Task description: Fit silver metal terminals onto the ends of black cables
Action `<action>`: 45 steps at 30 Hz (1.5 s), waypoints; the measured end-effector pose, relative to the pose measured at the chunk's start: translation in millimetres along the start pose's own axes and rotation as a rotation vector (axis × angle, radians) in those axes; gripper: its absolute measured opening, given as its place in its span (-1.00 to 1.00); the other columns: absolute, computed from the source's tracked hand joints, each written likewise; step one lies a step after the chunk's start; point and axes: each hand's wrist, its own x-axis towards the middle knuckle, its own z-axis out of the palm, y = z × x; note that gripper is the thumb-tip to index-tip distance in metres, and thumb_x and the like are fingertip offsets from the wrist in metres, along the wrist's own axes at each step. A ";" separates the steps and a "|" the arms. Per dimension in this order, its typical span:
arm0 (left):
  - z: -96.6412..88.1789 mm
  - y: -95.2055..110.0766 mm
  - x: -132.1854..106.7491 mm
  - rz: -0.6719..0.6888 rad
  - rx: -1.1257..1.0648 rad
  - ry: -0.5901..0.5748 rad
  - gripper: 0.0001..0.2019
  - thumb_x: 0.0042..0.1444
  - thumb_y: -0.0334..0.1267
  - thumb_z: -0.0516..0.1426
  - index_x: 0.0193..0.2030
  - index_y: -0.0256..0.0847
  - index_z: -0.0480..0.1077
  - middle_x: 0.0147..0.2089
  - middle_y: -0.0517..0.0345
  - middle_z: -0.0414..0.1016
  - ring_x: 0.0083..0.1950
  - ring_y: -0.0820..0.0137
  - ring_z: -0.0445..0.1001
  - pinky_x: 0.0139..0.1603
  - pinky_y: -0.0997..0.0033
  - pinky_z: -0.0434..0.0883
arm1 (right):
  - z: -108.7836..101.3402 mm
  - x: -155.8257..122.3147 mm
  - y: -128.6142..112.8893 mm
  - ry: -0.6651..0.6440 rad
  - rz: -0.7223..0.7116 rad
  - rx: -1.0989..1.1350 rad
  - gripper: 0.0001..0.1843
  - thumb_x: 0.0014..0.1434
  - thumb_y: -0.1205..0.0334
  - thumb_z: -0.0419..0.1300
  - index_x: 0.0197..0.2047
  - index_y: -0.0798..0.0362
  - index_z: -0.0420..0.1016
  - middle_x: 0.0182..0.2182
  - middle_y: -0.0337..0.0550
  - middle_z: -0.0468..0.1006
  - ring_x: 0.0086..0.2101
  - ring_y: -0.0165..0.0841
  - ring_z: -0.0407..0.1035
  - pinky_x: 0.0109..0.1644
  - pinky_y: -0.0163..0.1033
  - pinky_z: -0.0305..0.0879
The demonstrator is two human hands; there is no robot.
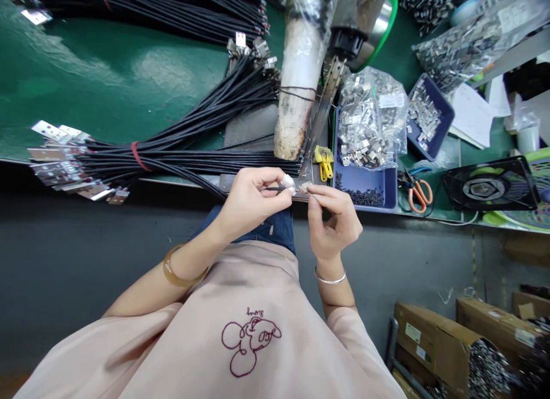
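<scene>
My left hand (258, 198) pinches the end of a black cable (271, 188) between thumb and fingers, with white covers on the fingertips. Close to its right, my right hand (333, 213) grips a small metal connector piece (305, 187) at the cable's end. Whether cable and connector are joined is too small to tell. Left of the hands lies a bundle of black cables (184, 161) tied with a red band (140, 156), with flat metal connectors (58, 158) at its far end. Yellow snips (325, 165) lie just behind my right hand.
A plastic-wrapped pipe (296, 90) and a metal strip (324, 107) rise over the bench (129, 90). To the right are a blue tray (389, 187) with bagged metal parts (372, 124), a smaller bin (447, 113), orange-handled pliers (420, 195) and a fan (490, 187). Cartons (433, 336) stand below.
</scene>
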 end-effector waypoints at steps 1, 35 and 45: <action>-0.6 -0.4 0.8 0.002 -0.001 -0.002 -0.95 -0.12 -0.36 0.24 -0.50 -0.30 0.50 -0.54 0.23 0.43 -0.51 0.57 0.31 -0.49 0.61 0.28 | 1.1 0.2 0.6 0.002 0.055 0.035 -0.91 0.30 0.28 0.20 -0.14 -0.11 0.48 -0.17 -0.17 0.69 -0.17 -0.28 0.63 -0.11 -0.08 0.64; -5.5 -6.2 0.7 0.125 0.135 -0.044 -0.87 0.09 -0.33 0.22 -0.45 -0.28 0.52 -0.52 0.20 0.39 -0.50 0.54 0.27 -0.49 0.54 0.23 | 0.3 13.0 4.1 -0.035 -0.274 -0.170 -0.77 0.15 0.50 0.31 -0.22 -0.01 0.46 -0.19 -0.11 0.73 -0.21 -0.35 0.65 -0.17 -0.29 0.63; -5.5 -5.5 -2.3 0.173 0.223 -0.021 -0.83 0.12 -0.30 0.19 -0.30 -0.35 0.60 -0.53 0.21 0.37 -0.53 0.58 0.15 -0.49 0.53 0.16 | -4.5 21.5 -3.4 -0.188 0.176 0.100 -0.90 0.24 0.37 0.26 -0.32 0.00 0.50 -0.19 -0.20 0.67 -0.23 -0.41 0.61 -0.25 -0.32 0.62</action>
